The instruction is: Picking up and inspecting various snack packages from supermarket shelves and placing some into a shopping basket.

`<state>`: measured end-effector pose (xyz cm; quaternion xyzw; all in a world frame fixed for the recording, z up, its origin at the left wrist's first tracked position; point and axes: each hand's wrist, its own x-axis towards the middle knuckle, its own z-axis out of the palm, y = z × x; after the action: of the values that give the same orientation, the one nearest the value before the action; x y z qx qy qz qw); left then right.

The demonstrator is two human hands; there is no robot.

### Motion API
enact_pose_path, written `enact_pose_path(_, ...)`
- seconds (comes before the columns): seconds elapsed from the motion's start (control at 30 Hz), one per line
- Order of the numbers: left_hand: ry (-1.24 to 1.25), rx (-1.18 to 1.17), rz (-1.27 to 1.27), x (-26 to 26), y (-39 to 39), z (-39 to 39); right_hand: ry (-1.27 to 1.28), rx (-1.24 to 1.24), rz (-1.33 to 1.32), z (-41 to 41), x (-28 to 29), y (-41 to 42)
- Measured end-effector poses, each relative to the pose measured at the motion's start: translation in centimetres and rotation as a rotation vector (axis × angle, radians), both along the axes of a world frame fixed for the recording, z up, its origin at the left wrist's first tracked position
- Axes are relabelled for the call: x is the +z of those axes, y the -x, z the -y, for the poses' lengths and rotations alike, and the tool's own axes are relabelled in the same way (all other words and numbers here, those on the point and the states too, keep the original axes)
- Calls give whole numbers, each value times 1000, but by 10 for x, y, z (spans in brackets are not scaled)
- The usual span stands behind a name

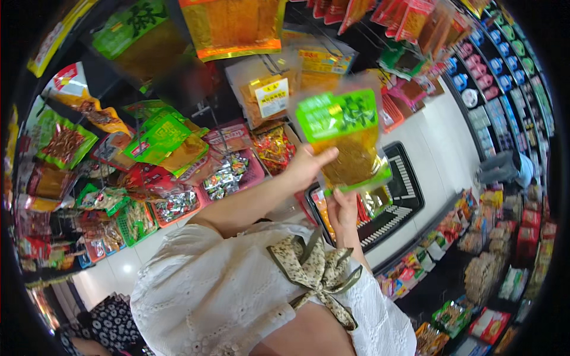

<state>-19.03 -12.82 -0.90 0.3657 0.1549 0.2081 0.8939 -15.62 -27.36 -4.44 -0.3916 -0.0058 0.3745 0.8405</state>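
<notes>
I hold a clear and green food pouch [349,155] in front of my chest. A flat brown slab shows through its window, and its green top bears writing. My left hand [307,168] grips the pouch's left edge, thumb across the front. At the bottom edge, my right hand [344,211] pinches a corner. Below the pouch is a black shopping basket [407,178] with several packages in it, partly hidden by the pouch and my right hand.
Hanging snack packs [236,26] crowd the rack ahead and to the left. Pink [254,171] and green [127,229] plastic baskets of small packs stand below. Bottles line the far-right shelves [494,66], where a person [507,168] stands. Another person [107,322] is at lower left.
</notes>
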Motion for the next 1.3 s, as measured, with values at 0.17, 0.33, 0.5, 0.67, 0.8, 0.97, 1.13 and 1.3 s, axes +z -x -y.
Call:
enact_pose_path(0.17, -102, 70, 69, 24, 15, -39, -10, 101, 170, -25, 22, 7)
enact_pose_path(0.33, -249, 128, 66, 34, 28, -64, -23, 94, 360, -30, 43, -3)
enact_pose_path(0.5, -267, 73, 46, 38, 40, -74, 35, -9, 506, -26, 73, -30)
enact_pose_path(0.67, -406, 19, -3, 51, 50, -76, 192, 94, 694, -32, 107, -33)
enact_pose_path(0.8, -373, -4, -48, 57, 57, -80, 313, 210, 742, -43, 120, -27)
enact_pose_path(0.97, -305, 41, 94, 61, 68, -95, 139, 171, 686, -61, 108, -24)
enact_pose_path(1.13, -307, 108, 57, 74, 95, -117, 116, 310, 761, -90, 122, -21)
enact_pose_path(1.3, -498, 208, 26, 84, 133, -132, -80, 274, 949, -150, 169, 1)
